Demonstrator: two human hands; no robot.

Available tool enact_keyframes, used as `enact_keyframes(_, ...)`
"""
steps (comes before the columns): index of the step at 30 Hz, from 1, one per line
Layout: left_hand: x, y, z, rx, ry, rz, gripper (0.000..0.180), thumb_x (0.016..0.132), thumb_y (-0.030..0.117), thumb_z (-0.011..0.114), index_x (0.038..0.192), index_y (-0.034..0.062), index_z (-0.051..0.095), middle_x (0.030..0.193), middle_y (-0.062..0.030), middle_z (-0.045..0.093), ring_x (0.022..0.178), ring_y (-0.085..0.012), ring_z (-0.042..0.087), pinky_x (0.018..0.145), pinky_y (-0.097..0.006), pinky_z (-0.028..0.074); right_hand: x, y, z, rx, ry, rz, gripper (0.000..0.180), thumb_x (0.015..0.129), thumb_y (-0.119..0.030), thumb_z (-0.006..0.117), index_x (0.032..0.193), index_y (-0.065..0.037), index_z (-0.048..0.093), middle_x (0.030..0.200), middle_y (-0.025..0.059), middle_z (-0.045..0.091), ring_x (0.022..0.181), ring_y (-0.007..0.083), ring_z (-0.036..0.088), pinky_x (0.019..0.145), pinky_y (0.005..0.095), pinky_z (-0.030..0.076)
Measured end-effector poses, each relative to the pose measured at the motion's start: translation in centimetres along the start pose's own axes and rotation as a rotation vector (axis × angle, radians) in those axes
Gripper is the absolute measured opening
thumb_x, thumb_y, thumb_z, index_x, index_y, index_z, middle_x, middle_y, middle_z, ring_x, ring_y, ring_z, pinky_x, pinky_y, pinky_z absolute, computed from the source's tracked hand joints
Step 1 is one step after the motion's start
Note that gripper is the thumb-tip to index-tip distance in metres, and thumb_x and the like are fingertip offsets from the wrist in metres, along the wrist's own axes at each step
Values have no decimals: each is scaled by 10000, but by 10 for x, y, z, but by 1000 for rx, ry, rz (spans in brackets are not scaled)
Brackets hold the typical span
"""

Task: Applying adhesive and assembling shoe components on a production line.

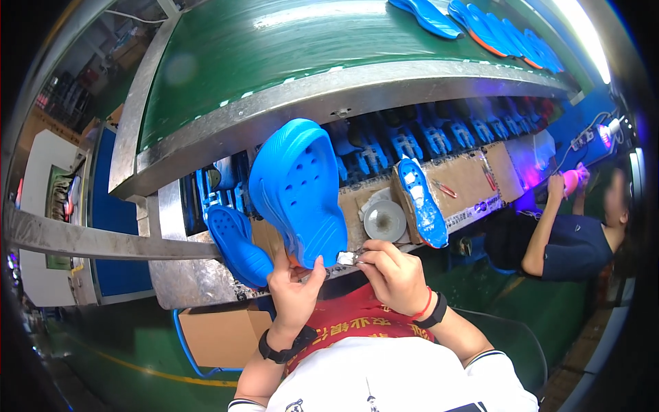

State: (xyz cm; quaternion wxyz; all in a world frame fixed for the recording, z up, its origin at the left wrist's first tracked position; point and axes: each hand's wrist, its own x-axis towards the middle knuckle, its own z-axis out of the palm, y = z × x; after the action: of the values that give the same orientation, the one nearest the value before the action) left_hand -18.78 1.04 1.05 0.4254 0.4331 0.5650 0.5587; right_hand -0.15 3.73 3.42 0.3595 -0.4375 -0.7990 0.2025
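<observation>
My left hand grips a blue clog with holes in its upper, held upright by its lower end with the thumb across the edge. In my right hand, fingers pinch a small metal holder with a white wad at its tip, close against the clog's lower right edge. Left of the held clog lies another blue clog on the bench. A shallow whitish bowl stands beyond my right hand. To its right, a blue shoe piece with white patches leans on cardboard.
Above the bench runs a green conveyor belt with a metal frame, carrying several blue shoe pieces at the far right. Pens lie on cardboard. A co-worker sits at right holding something pink. A cardboard box stands below left.
</observation>
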Motion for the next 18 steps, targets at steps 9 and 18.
enact_keyframes(9, 0, 5, -1, -4, -8, 2, 413, 848, -29, 679, 1220, -101, 515, 990, -163, 698, 881, -176, 693, 780, -302, 576, 4, -2, 1, -71, 10, 2, 148, 785, -33, 713, 909, -38, 633, 943, 103, 662, 671, 260, 670, 590, 329, 536)
enact_keyframes(18, 16, 8, 15, 35, -120, 15, 484, 847, -18, 680, 1279, -73, 469, 991, -167, 700, 895, -191, 695, 792, -313, 583, -7, 7, -19, -226, 143, 50, 155, 771, -30, 718, 907, -41, 645, 970, 118, 664, 642, 266, 647, 555, 327, 502)
